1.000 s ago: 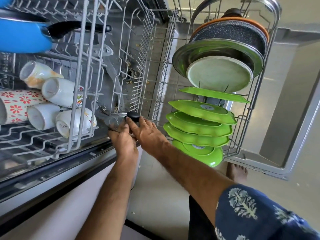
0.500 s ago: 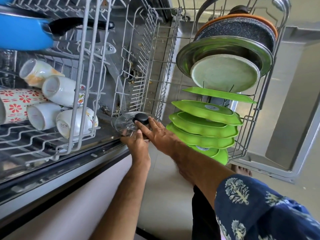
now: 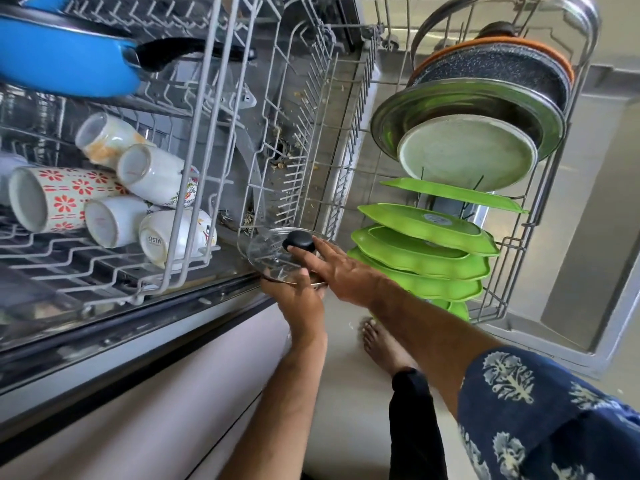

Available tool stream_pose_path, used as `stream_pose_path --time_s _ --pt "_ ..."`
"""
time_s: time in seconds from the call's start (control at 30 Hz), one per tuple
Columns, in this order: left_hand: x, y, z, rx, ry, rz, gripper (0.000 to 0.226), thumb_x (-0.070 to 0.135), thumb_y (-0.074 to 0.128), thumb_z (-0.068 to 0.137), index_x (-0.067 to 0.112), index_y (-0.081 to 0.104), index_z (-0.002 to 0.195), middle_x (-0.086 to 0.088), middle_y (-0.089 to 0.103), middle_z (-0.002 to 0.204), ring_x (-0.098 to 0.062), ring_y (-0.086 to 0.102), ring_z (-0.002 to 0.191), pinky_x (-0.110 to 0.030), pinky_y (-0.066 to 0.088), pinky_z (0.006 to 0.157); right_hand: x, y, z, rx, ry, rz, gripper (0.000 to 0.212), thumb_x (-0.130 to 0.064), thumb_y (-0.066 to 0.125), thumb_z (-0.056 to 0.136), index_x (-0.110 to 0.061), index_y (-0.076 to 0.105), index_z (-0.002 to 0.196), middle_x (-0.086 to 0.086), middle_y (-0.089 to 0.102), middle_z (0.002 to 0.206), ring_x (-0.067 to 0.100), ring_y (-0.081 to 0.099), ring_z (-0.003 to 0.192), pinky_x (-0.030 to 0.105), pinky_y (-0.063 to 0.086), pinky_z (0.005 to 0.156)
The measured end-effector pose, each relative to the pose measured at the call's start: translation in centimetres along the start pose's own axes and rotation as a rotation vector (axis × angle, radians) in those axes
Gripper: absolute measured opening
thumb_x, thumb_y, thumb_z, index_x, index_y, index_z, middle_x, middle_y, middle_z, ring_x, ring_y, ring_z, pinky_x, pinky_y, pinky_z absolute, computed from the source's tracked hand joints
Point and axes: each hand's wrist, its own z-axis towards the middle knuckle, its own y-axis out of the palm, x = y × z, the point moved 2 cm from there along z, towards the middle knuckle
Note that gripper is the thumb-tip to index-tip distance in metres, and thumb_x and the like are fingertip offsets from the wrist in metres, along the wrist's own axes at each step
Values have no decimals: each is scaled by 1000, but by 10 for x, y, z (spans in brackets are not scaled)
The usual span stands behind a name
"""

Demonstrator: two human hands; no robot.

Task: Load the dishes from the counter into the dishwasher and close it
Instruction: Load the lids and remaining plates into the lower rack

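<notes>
A small glass lid [image 3: 268,256] with a black knob sits at the near edge of the lower rack [image 3: 311,98] of the open dishwasher. My left hand [image 3: 299,299] grips the lid's near rim from below. My right hand [image 3: 341,271] lies over it, fingertips on the knob. The lower rack also holds several green plates [image 3: 422,244], a pale round plate [image 3: 464,154], a steel plate and a dark speckled pan [image 3: 491,74]. The upper rack [image 3: 104,271] carries several mugs [image 3: 152,174] lying on their sides and a blue pan [image 3: 65,60].
The open dishwasher door [image 3: 588,237] lies below the lower rack at the right. My bare foot [image 3: 377,344] stands on the floor beside the white cabinet front [image 3: 138,410]. Food crumbs lie on the dishwasher's floor under the rack tines.
The glass lid has come out from under the upper rack towards the lower rack's near edge, with both hands on it. The view has shifted slightly.
</notes>
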Motion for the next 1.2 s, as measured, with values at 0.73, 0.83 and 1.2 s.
stream_pose_path --time_s 0.73,0.83,1.2 --pt "16 -11 42 -31 -34 396 77 20 45 105 31 -10 157 -15 45 149 -39 60 121 -61 51 96 -31 -7 37 -123 165 -188 75 -7 40 101 -27 -4 159 37 14 154 46 24 144 51 32 115" --pt "25 -10 56 -34 -60 373 73 15 43 105 24 -8 157 -9 44 145 -32 59 111 -48 57 89 -38 -8 46 -131 245 -173 67 -8 36 103 -26 2 158 41 16 152 50 27 141 56 34 112" --pt "24 -18 45 -74 -72 407 88 22 52 103 39 -19 154 -8 33 158 -37 63 115 -37 59 51 -32 -7 29 -126 188 -110 84 3 40 97 -35 -3 158 36 6 157 47 14 148 52 28 117"
